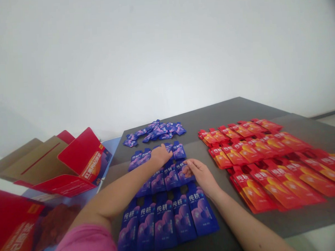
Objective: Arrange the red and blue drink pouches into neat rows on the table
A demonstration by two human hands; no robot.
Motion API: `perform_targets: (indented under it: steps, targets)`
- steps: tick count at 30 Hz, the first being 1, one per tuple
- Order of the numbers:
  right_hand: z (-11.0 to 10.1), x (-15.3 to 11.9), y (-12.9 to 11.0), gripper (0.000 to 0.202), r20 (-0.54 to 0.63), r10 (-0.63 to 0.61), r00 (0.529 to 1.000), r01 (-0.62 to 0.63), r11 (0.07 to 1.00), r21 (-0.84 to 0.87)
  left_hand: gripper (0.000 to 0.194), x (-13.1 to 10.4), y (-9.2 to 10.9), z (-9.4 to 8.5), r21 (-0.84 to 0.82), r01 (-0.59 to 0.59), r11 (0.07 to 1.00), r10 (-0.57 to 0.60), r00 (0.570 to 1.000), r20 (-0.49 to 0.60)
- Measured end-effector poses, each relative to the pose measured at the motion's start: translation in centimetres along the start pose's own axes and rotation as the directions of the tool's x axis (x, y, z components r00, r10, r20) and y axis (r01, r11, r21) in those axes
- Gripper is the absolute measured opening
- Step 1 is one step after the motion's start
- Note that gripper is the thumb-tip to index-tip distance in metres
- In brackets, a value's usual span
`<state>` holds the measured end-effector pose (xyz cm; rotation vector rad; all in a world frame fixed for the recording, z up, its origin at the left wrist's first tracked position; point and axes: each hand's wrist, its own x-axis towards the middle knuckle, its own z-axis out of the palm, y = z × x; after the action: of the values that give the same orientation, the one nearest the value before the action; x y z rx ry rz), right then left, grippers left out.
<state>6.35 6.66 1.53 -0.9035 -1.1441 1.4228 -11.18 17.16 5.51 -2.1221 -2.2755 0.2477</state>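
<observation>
My left hand point(161, 154) reaches over the back row of purple spouted pouches, its bent fingers closed at a purple pouch point(168, 147) and partly covering it. To its right in that row lies another pouch point(179, 151). My right hand point(199, 173) is at the right end of the middle row, fingers curled in against the edge of an end pouch point(182, 170). Whether anything is in those fingers is hidden. Nearer to me, a front row of overlapping purple pouches point(164, 222) lies flat, printed sides up.
Beyond the rows lies a loose heap of purple pouches point(160, 130). Red-orange pouches point(281, 179) fill three overlapping rows on the right of the dark table point(225, 110). An open red carton point(74, 155) stands at the left, with another red carton point(13, 224) nearer.
</observation>
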Motion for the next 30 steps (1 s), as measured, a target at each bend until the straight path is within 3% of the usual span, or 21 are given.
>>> perform_targets:
  steps: [7, 14, 18, 24, 27, 30]
  targets:
    - [0.0, 0.0, 0.1, 0.045, 0.001, 0.004, 1.0, -0.004, 1.0, -0.013, 0.064, 0.1, 1.2, 0.2, 0.011, -0.065, 0.998, 0.064, 0.997, 0.046]
    - [0.1, -0.4, -0.4, 0.048, 0.005, 0.018, 1.0, -0.018, 1.0, -0.005, 0.063, 0.0, 0.6, 0.1, -0.014, -0.111, 0.994, 0.112, 0.993, 0.032]
    - [0.2, -0.5, -0.5, 0.048, 0.003, 0.021, 1.0, -0.021, 1.0, -0.011, 0.06, 1.6, -2.1, -0.8, -0.035, -0.036, 0.999, 0.035, 0.999, -0.031]
    - [0.3, -0.6, -0.6, 0.045, 0.009, 0.017, 1.0, -0.017, 1.0, -0.022, 0.044, 6.5, -9.3, -2.5, -0.089, 0.109, 0.99, -0.113, 0.993, -0.043]
    - [0.4, -0.6, -0.9, 0.046, -0.007, 0.03, 1.0, -0.03, 0.999, -0.034, 0.041, 7.7, -10.7, -2.4, -0.135, 0.042, 0.99, -0.047, 0.998, -0.035]
    - [0.3, -0.6, -1.1, 0.048, -0.036, 0.038, 0.999, -0.039, 0.998, -0.046, 0.043, 7.1, -9.8, -1.5, -0.199, -0.145, 0.969, 0.138, 0.989, -0.048]
